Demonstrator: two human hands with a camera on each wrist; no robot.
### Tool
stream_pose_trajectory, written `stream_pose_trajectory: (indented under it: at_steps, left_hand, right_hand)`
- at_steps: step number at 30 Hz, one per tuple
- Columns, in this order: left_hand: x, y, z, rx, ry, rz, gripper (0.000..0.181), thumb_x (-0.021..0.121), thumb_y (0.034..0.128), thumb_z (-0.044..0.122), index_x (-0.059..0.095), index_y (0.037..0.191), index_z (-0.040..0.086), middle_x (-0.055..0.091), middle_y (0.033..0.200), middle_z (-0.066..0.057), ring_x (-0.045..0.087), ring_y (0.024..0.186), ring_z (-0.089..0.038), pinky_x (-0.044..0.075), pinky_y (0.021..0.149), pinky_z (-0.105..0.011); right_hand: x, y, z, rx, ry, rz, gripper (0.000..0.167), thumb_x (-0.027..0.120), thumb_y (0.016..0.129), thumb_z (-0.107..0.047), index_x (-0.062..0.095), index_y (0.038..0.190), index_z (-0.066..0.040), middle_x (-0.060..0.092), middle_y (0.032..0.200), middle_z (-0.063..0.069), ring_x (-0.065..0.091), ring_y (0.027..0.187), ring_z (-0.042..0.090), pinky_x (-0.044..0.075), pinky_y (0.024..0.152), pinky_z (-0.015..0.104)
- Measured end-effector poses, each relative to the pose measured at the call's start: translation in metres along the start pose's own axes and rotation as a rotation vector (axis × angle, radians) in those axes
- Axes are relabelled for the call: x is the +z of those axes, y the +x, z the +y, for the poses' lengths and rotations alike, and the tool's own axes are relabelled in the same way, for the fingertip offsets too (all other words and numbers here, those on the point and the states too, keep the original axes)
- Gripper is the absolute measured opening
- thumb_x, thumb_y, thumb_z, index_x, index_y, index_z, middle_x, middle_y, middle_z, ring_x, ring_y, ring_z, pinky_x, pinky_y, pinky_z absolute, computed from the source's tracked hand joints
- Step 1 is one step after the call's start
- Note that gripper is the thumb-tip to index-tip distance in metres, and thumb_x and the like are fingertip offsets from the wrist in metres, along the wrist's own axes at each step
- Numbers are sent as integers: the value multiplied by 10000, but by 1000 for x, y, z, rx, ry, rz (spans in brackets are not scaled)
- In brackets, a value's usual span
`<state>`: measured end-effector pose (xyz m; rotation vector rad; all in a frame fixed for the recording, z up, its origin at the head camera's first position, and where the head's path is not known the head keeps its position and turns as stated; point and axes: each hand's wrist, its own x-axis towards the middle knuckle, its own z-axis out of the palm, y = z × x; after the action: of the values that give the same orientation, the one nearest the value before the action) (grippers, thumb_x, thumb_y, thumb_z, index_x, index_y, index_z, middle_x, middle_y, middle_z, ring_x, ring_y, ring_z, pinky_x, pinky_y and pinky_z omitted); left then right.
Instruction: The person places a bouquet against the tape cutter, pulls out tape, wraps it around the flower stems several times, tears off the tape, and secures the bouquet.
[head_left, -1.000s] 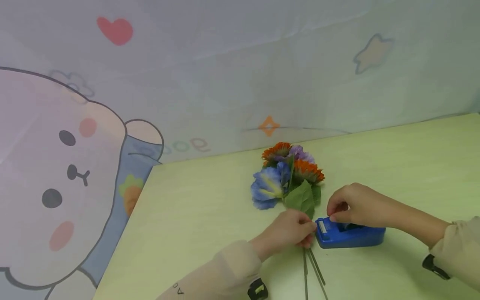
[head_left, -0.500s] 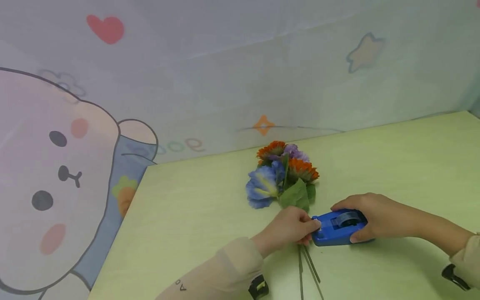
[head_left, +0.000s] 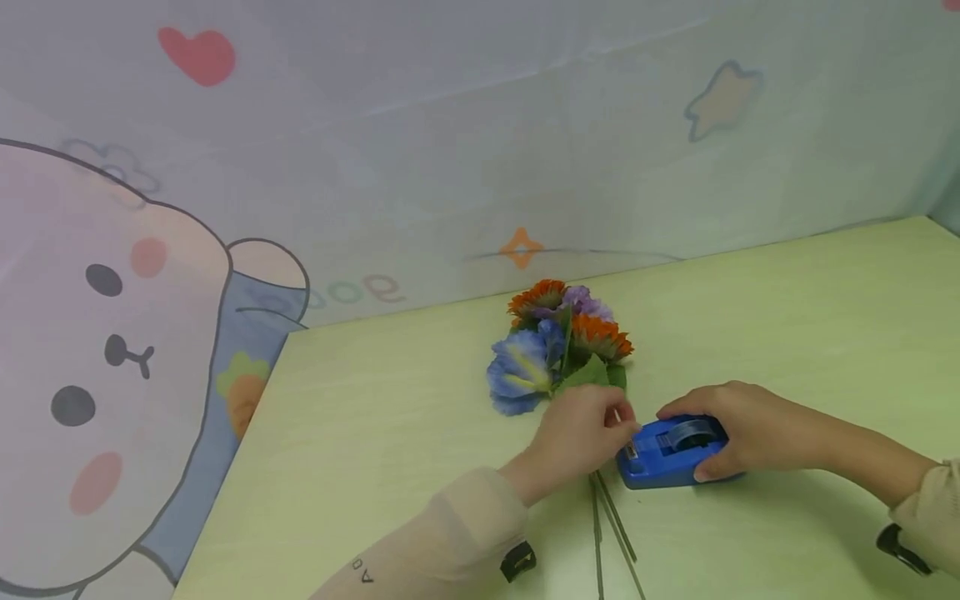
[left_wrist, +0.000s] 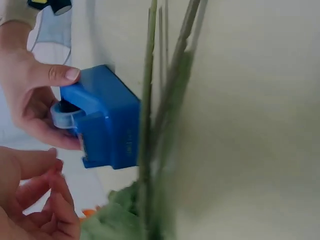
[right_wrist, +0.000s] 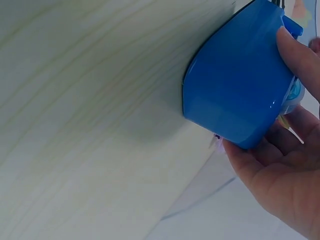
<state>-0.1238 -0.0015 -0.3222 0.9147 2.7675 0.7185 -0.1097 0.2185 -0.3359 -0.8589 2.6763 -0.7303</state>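
Observation:
A blue tape dispenser [head_left: 656,468] with a roll of clear tape [head_left: 692,432] sits on the table. My right hand [head_left: 765,429] grips its rear end, thumb on the near side and fingers on the far side. At its cutter end is my left hand [head_left: 577,429], thumb and fingertips pinched together. They seem to hold the end of the tape, too faint to make out clearly. Beneath the left hand lies a bunch of artificial flowers [head_left: 525,362], orange, purple and blue. Its thin stems [head_left: 617,525] point toward me; in the left wrist view the stems [left_wrist: 146,110] run beside the dispenser.
The pale yellow-green table [head_left: 390,400] ends at a hanging cloth backdrop [head_left: 420,167] along the back. A printed bear [head_left: 165,358] covers the cloth on the left. Dark wrist bands [head_left: 517,561] sit at both sleeves.
My right hand has moved from the dispenser's front and top to grip its rear. The left hand has shifted from the stems to the cutter, then slightly up. The view has turned slightly.

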Motion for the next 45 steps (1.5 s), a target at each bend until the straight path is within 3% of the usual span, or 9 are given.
stream_pose_trajectory:
  at_steps: [3, 8, 14, 21, 28, 33, 37, 40, 45]
  left_hand:
    - [1, 7, 12, 99, 252, -20, 115, 673, 858, 316, 702, 863, 205, 575, 775, 90, 482, 686, -40, 360, 561, -139]
    - [7, 13, 27, 1, 492, -113, 263, 613, 822, 516, 680, 731, 280, 494, 773, 92, 392, 717, -101, 304, 592, -232]
    - [8, 22, 29, -51, 407, -177, 301, 641, 828, 470, 607, 616, 260, 476, 756, 100, 373, 716, -106, 278, 615, -263]
    - [4, 26, 30, -76, 309, -210, 232, 668, 847, 381, 635, 662, 246, 530, 672, 149, 460, 639, -55, 315, 644, -281]
    - [4, 27, 33, -98, 320, -254, 199, 648, 860, 372, 643, 714, 236, 560, 678, 159, 489, 623, -26, 354, 733, -326]
    - [1, 26, 41, -94, 284, -239, 204, 587, 898, 383, 588, 751, 241, 529, 664, 162, 484, 612, -26, 356, 767, -332]
    - [-4, 28, 52, -78, 399, -252, 185, 577, 901, 392, 599, 766, 267, 535, 658, 156, 484, 599, -44, 355, 707, -313]
    - [-7, 28, 53, -113, 463, -296, 158, 593, 890, 396, 632, 804, 269, 545, 669, 138, 491, 590, -55, 392, 612, -280]
    - [-18, 21, 42, -139, 377, -315, 143, 614, 888, 361, 667, 846, 235, 551, 648, 136, 500, 575, -36, 394, 497, -225]
  right_hand:
    - [0, -1, 1, -7, 3, 3, 654, 820, 674, -366, 598, 1202, -51, 614, 1147, 86, 587, 991, 276, 490, 760, 405]
    - [0, 0, 1, -30, 14, 3, 644, 815, 685, -353, 596, 1203, -41, 620, 1140, 75, 592, 1000, 278, 486, 778, 383]
    - [-2, -1, -1, -12, 21, 9, 640, 823, 674, -350, 602, 1197, -55, 623, 1134, 65, 592, 981, 252, 485, 759, 364]
    - [-4, -1, -3, 13, 29, 12, 636, 842, 648, -333, 613, 1181, -69, 630, 1115, 47, 590, 958, 225, 480, 748, 352]
    - [-4, 0, -3, 43, 53, -6, 645, 844, 642, -335, 614, 1184, -71, 626, 1113, 48, 585, 957, 226, 481, 749, 350]
    - [-4, -1, -2, 24, 41, 15, 616, 847, 637, -337, 625, 1142, -62, 634, 1100, 31, 590, 962, 221, 486, 766, 362]
    - [-4, -1, -2, 19, 37, 32, 594, 850, 634, -333, 627, 1111, -56, 637, 1077, 19, 591, 941, 196, 488, 756, 342]
    - [-3, -2, -3, 39, 41, 25, 630, 852, 631, -330, 624, 1148, -53, 634, 1093, 42, 589, 951, 212, 485, 754, 344]
    - [-5, -1, -4, 57, 44, -3, 656, 849, 634, -332, 614, 1186, -67, 626, 1115, 60, 588, 955, 228, 485, 737, 355]
